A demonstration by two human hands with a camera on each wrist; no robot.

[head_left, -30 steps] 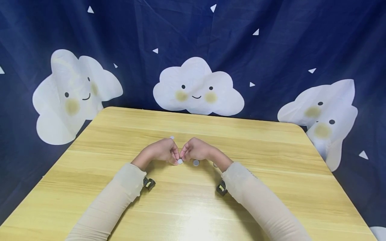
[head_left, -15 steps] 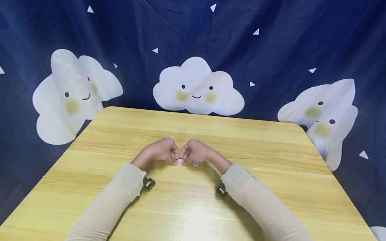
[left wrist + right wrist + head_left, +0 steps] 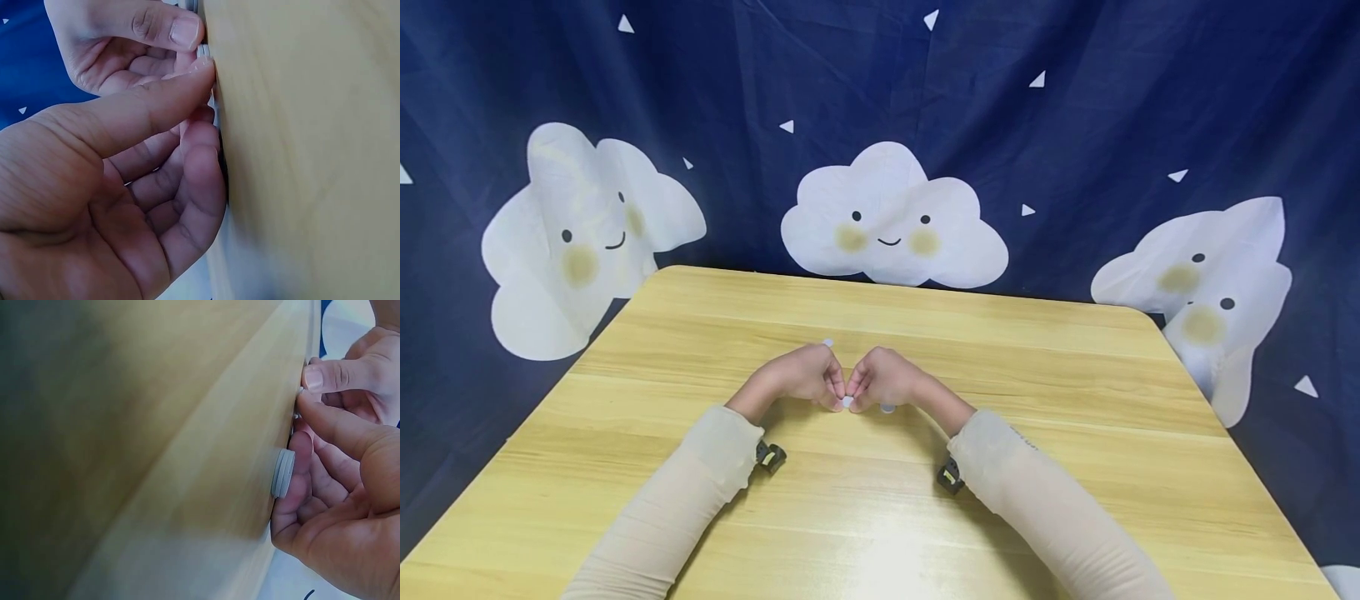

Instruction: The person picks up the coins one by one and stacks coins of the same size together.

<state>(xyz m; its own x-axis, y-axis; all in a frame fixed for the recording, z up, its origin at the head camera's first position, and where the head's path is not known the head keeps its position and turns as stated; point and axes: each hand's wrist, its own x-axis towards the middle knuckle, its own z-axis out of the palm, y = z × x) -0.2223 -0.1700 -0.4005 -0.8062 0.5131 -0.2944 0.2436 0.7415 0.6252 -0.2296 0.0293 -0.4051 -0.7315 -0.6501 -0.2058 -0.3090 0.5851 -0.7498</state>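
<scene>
My left hand (image 3: 805, 372) and right hand (image 3: 889, 379) meet fingertip to fingertip low over the table. Between them they pinch a small round silver-grey coin (image 3: 847, 402) from both sides. In the left wrist view, thin coin edges (image 3: 204, 51) show between the two thumbs, close to the wood. A short stack of coins (image 3: 284, 474) stands on the table beside the curled fingers of my right hand in the right wrist view; the head view shows it partly covered by that hand. Another coin (image 3: 827, 342) lies just beyond my left hand's knuckles.
The light wooden table (image 3: 865, 492) stretches out on all sides of the hands. A dark blue curtain (image 3: 737, 75) with white clouds hangs behind its far edge. Black wrist cameras (image 3: 771, 457) jut from under the cream sleeves.
My right hand and forearm have shifted slightly down and left, hiding more of the coin stack and covering a disc seen earlier by the right wrist. The left hand stays still.
</scene>
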